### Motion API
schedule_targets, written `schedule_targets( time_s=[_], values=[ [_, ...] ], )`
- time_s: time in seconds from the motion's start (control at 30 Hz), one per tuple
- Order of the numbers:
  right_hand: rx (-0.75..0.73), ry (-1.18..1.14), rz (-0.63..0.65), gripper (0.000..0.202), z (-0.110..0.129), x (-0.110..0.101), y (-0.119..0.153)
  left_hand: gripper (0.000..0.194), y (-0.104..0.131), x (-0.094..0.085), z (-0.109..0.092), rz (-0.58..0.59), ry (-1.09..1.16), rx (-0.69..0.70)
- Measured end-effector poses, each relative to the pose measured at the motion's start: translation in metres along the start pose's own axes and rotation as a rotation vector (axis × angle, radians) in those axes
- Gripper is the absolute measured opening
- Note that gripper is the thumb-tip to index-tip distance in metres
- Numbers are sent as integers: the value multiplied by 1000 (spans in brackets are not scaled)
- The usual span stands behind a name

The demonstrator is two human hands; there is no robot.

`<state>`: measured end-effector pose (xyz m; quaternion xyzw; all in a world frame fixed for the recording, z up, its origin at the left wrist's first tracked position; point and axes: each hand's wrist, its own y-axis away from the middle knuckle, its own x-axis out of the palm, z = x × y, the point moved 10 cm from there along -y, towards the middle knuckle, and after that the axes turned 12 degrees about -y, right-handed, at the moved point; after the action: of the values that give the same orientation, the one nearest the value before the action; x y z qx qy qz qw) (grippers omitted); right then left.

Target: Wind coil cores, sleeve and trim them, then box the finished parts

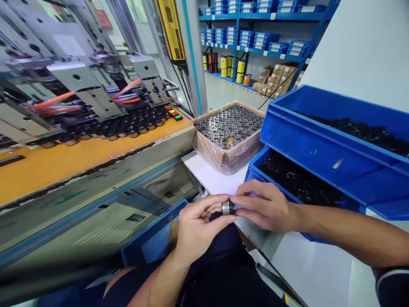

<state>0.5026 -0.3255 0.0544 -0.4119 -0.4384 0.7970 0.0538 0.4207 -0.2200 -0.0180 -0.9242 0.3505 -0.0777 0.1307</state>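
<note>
Between both hands, above my lap, is a small round motor core (226, 208) with a silver metal band and a black plastic piece (232, 207) at its right side. My left hand (201, 224) pinches the core between thumb and fingers. From the right, my right hand (263, 207) closes thumb and fingertips on the black piece. The fingertips partly cover both, so I cannot tell whether the black piece is fully seated. A box (220, 160) lined with clear plastic, filled with rows of metal cores, stands just beyond the hands.
Stacked blue bins (315, 136) with black parts stand at the right, on a white table (204, 172). A machine with an orange bench top (96, 160) bears several dark round parts (134, 130) and coloured buttons (173, 113). Below sits another blue bin (153, 241). Shelves (255, 19) stand behind.
</note>
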Motion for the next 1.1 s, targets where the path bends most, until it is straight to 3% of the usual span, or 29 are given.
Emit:
schedule_targets(
  time_s=[0.27, 0.5, 0.57, 0.7, 0.77, 0.93, 1.03, 1.1],
  values=[
    [-141, 167, 55, 18, 14, 6, 3, 45, 1, 5, 6, 71, 47, -60],
    [-239, 201, 69, 27, 24, 8, 4, 30, 11, 15, 10, -45, 104, -61],
    [-204, 169, 28, 23, 23, 5, 4, 35, 11, 10, -1, -66, -24, 39],
    [-89, 40, -3, 16, 17, 1, 2, 34, 14, 4, -37, -39, -414, 390],
    [-67, -10, 10, 14, 17, 2, 1, 32, 16, 3, -43, -30, -490, 453],
    [-65, 52, 35, 14, 16, 4, 1, 30, 13, 3, -19, -56, -329, 229],
    [-98, 101, 36, 14, 18, 5, 1, 31, 9, 9, 8, -43, -49, 29],
    [-76, 89, 9, 16, 15, 3, 0, 30, 8, 20, 24, 41, 167, -99]
  ],
)
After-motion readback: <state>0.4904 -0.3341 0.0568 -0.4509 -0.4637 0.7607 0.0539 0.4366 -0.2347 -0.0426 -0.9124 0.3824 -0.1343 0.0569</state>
